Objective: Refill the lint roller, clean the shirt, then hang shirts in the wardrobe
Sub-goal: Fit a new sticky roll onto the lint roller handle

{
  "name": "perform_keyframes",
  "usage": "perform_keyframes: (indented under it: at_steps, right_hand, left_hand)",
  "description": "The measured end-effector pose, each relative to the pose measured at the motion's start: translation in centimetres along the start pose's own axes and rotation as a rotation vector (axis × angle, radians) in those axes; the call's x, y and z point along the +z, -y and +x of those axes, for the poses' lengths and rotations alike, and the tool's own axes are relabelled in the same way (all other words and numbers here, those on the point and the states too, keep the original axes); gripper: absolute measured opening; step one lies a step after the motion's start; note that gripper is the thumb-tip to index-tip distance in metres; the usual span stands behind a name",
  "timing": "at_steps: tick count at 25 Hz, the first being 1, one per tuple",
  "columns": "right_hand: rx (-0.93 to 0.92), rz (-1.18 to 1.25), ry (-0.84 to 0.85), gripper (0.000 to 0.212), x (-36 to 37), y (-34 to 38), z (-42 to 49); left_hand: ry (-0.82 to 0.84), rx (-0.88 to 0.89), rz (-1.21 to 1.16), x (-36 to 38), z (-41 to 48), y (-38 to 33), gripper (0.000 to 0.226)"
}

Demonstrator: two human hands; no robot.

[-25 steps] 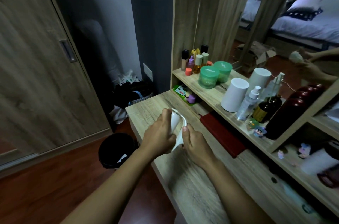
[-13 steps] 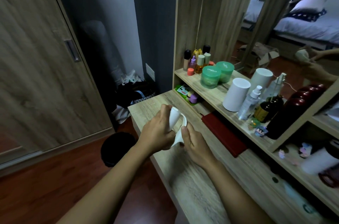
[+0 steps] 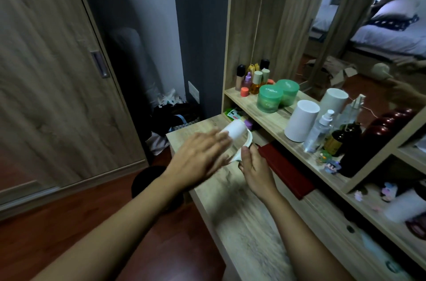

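A white lint roller (image 3: 237,133) hangs just above the wooden dresser top (image 3: 242,218), its white roll at the upper end and its curved white handle running down to the right. My right hand (image 3: 254,169) grips the lower end of that handle. My left hand (image 3: 199,159) lies flat with straight fingers, its fingertips against the left side of the roll. The left hand is blurred. No shirt is in view.
The wardrobe's wooden sliding door (image 3: 53,87) fills the left. A black bin (image 3: 149,182) stands on the red floor under my left forearm. A shelf (image 3: 272,117) holds green jars, a white cylinder and bottles. A dark red book (image 3: 288,170) lies right of my right hand.
My left hand has let go of the roll and opened flat, so the white roll now shows. The right hand keeps its hold on the handle.
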State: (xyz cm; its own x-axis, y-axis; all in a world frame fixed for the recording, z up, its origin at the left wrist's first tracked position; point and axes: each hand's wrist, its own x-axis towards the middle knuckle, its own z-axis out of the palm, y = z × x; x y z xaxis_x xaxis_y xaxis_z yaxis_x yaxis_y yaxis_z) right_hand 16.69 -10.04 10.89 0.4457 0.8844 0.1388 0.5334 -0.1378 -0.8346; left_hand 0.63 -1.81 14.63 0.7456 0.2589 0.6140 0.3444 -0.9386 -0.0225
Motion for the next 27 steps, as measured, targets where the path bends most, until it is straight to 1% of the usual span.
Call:
perform_keyframes:
  at_steps: [1, 2, 3, 4, 5, 6, 7, 9, 10, 11, 12, 13, 15, 16, 18, 20, 24, 25, 27]
  right_hand:
    - [-0.008, 0.011, -0.005, 0.056, 0.1, 0.3, 0.1]
    - [-0.016, 0.018, -0.007, 0.054, 0.3, 0.7, 0.2]
    - [-0.021, 0.019, 0.000, 0.053, 0.5, 1.1, 0.3]
    - [-0.031, 0.024, 0.006, 0.053, 0.8, 1.4, 0.4]
    - [-0.039, 0.030, 0.007, 0.052, 1.2, 1.7, 0.4]
    - [-0.046, 0.038, 0.006, 0.048, 1.7, 2.2, 0.4]
    - [-0.055, 0.041, 0.009, 0.041, 2.4, 2.8, 0.4]
    - [-0.060, 0.047, 0.028, 0.030, 3.8, 4.1, 0.4]
    - [-0.060, 0.067, 0.044, 0.030, 4.9, 4.9, 0.3]
    - [-0.058, 0.091, 0.061, 0.034, 6.2, 5.7, 0.3]
    - [-0.048, 0.117, 0.077, 0.040, 7.5, 6.5, 0.2]
    - [-0.037, 0.143, 0.099, 0.043, 8.8, 7.2, 0.3]
    - [-0.003, 0.194, 0.141, 0.041, 11.5, 8.8, 0.4]
    - [0.006, 0.211, 0.151, 0.039, 12.8, 9.6, 0.5]
    - [-0.001, 0.228, 0.165, 0.033, 14.7, 10.9, 0.4]
    - [-0.009, 0.211, 0.184, 0.029, 17.0, 11.9, 0.7]
    - [-0.013, 0.162, 0.187, 0.031, 20.9, 13.7, 4.0]
    - [-0.024, 0.158, 0.181, 0.031, 21.9, 13.9, 5.3]
    - [-0.057, 0.162, 0.187, 0.029, 24.0, 14.2, 8.6]
  left_hand:
    - [0.090, 0.097, 0.074, 0.2, -0.6, 0.1, 0.038]
    - [0.156, 0.120, 0.144, 0.3, -1.2, 0.9, 0.042]
    - [0.183, 0.049, 0.202, 0.1, -1.6, 1.9, 0.048]
    - [0.206, -0.128, 0.217, -0.6, -1.9, 3.1, 0.058]
    - [0.212, -0.345, 0.176, -1.6, -2.0, 4.5, 0.070]
    - [0.205, -0.500, 0.112, -2.6, -2.2, 5.7, 0.076]
    - [0.214, -0.560, 0.055, -3.6, -2.6, 6.6, 0.076]
    - [0.205, -0.459, 0.055, -5.0, -3.5, 6.5, 0.070]
    - [0.194, -0.397, 0.065, -5.9, -4.1, 6.6, 0.068]
    - [0.175, -0.375, 0.062, -6.7, -4.9, 6.9, 0.067]
    - [0.141, -0.413, 0.056, -7.6, -5.7, 7.5, 0.068]
    - [0.103, -0.489, 0.040, -8.4, -6.6, 8.3, 0.068]
    - [0.071, -0.634, 0.008, -9.8, -8.8, 10.3, 0.070]
    - [0.072, -0.663, 0.020, -10.4, -10.0, 11.4, 0.072]
    - [0.088, -0.686, 0.066, -11.3, -11.8, 13.6, 0.075]
    - [0.092, -0.745, 0.101, -12.0, -13.7, 16.1, 0.075]
    - [0.112, -0.839, 0.130, -12.0, -15.6, 21.4, 0.077]
    - [0.134, -0.843, 0.133, -11.6, -15.7, 22.7, 0.075]
    - [0.184, -0.841, 0.138, -10.4, -15.4, 25.9, 0.061]
